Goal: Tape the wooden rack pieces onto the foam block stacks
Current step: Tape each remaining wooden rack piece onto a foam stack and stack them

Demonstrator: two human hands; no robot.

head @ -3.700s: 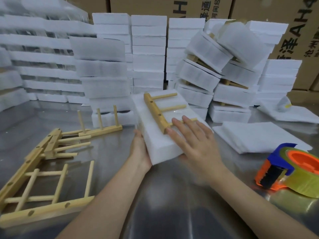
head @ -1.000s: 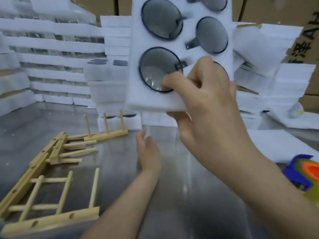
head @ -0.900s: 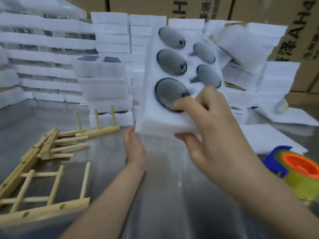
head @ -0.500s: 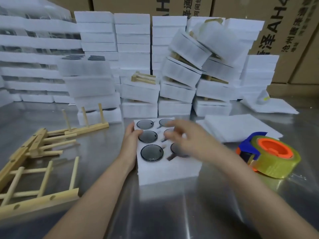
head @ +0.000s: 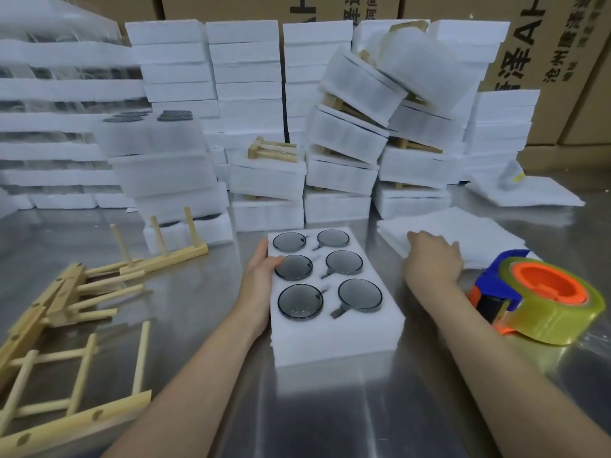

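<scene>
Clasping the left long side of the foam block (head: 334, 328), the left hand (head: 259, 280) has its grip closed on it: the thumb hooks over the top edge beside the middle disc of the left column, and the palm lies against the side wall. That block lies flat on the table (head: 330, 411), right in front of the person. Its long axis runs away from them, one short end toward the body and the far end leaning slightly to the left, with the cut-out face up. Six dark round discs (head: 300, 300) sit in its pockets, in two columns of three. The right hand (head: 433, 259) reaches to the block's right and rests, knuckles up, on the near corner of a stack of thin foam sheets (head: 482, 239). Whether its grip pinches a sheet or only lies on top cannot be told. Just beside that wrist stands a tape dispenser (head: 545, 302) with an orange core and a clear yellowish roll. Loose wooden rack pieces (head: 66, 292) lie to the left, one of them (head: 165, 256) with its pegs upright. Behind, stacks of foam blocks (head: 264, 180) crowd the table, some leaning. One stack has a rack piece (head: 272, 150) on top. Cardboard boxes (head: 545, 61) line the back.
</scene>
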